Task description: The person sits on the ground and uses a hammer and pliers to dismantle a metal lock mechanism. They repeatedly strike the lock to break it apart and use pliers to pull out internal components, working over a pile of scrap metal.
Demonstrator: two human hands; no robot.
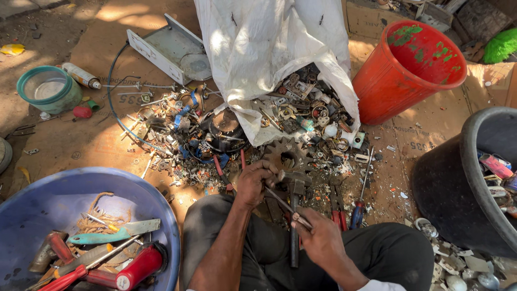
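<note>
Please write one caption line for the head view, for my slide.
Seated person's left hand and right hand grip a thin metal rod above a hammer beside spilled scrap metal.

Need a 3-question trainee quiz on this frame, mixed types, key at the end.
1. True or false: the red bucket stands upright and full of scrap.
2. What spills the pile of metal scrap onto the ground?
A. the white sack
B. the blue basin
C. the black tub
3. Which hand holds the thin metal rod at its near end?

Key:
1. False: it lies tipped on its side and looks empty.
2. A.
3. The right hand; the left hand rests at the rod's far end, by the hammer and the big gear.
</note>
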